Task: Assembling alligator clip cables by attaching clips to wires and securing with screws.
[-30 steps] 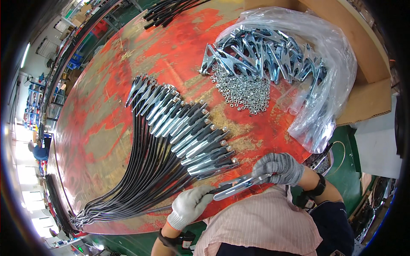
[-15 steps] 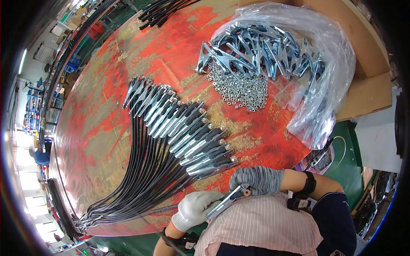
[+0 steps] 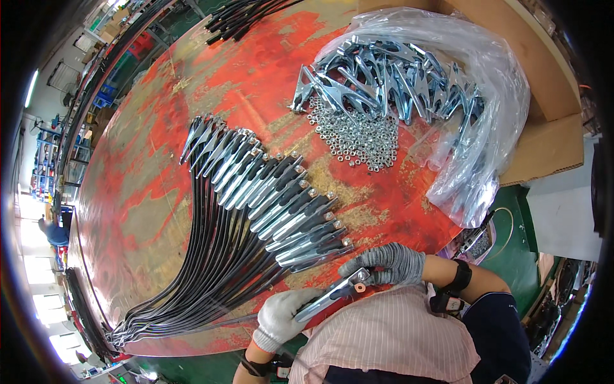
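Note:
My left hand (image 3: 281,319), in a white knit glove, grips a silvery metal spring clamp (image 3: 329,299) by its handle end, in front of my body. A small copper-coloured ring (image 3: 360,288) shows at the clamp's other end. There my right hand (image 3: 395,264), in a grey glove, has its fingers bent around the clamp tip; whether a small part sits between them is hidden. Just beyond my hands lies a slanting row of similar clamps (image 3: 275,224), fitted to black cables (image 3: 198,256) that bunch together at the lower left.
On the worn red table (image 3: 147,173), a heap of loose clamps (image 3: 390,73) spills from a clear plastic bag (image 3: 473,185) beside a pile of nuts (image 3: 358,141). A cardboard box (image 3: 543,147) stands at right. More black cables (image 3: 240,19) lie at the far edge.
Both hands have shifted slightly left with the clamp, which has come a little away from my shirt. The right fingers have stretched out somewhat along its tip.

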Tool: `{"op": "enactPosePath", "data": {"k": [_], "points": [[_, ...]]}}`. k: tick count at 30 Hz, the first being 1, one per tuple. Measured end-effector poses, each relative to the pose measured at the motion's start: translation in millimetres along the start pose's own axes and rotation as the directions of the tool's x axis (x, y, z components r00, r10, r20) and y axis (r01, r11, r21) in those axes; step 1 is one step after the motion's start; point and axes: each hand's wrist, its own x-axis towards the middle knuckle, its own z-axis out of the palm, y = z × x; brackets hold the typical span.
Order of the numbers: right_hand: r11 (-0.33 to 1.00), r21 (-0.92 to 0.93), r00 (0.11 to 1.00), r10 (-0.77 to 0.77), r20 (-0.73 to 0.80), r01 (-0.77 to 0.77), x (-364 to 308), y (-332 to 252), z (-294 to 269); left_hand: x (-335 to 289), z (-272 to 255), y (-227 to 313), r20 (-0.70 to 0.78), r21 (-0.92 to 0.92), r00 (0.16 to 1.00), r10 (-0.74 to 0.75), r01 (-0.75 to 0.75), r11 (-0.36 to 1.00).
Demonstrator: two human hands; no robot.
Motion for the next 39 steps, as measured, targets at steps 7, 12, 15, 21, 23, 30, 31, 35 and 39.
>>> {"op": "enactPosePath", "data": {"k": [7,12,15,21,23,30,31,35,39], "points": [[0.935,0.283,0.975,0.192,0.107,-0.215,4.6,-2.9,2.8,-2.0,9.4,-2.7,-0.039,-0.011,0.997,-0.06,0.06,0.998],[0.846,0.493,0.979,0.19,0.077,-0.203,3.1,18.6,21.3,-2.0,9.8,3.8,-0.054,-0.073,0.992,-0.113,0.109,0.991],[0.811,0.559,0.985,0.157,0.072,-0.17,2.9,19.0,23.3,-1.7,9.4,6.1,-0.048,-0.066,0.99,-0.135,0.131,0.989],[0.748,0.609,0.964,0.231,0.133,-0.264,6.2,16.3,20.4,-1.7,11.8,6.1,-0.131,-0.069,0.987,-0.089,0.081,0.994],[0.768,0.576,0.959,0.241,0.147,-0.281,6.0,15.7,17.8,-0.9,12.1,6.4,-0.14,-0.108,0.985,-0.098,0.083,0.991],[0.902,0.388,0.972,0.228,-0.058,-0.188,-1.8,16.6,21.6,11.6,0.1,8.3,0.002,-0.007,0.998,-0.068,0.068,0.998],[0.916,0.344,0.965,0.247,-0.086,-0.204,-3.1,18.2,21.5,13.9,-0.9,9.7,0.006,0.057,0.998,-0.069,0.069,0.996],[0.932,0.288,0.961,0.257,-0.103,-0.219,0.4,28.4,21.8,30.2,-18.2,31.5,0.341,0.293,0.927,-0.155,0.052,0.955],[0.952,0.199,0.958,0.259,-0.121,-0.232,4.7,32.5,22.0,28.4,-19.2,20.4,0.294,0.347,0.954,0.05,-0.155,0.925]]}}
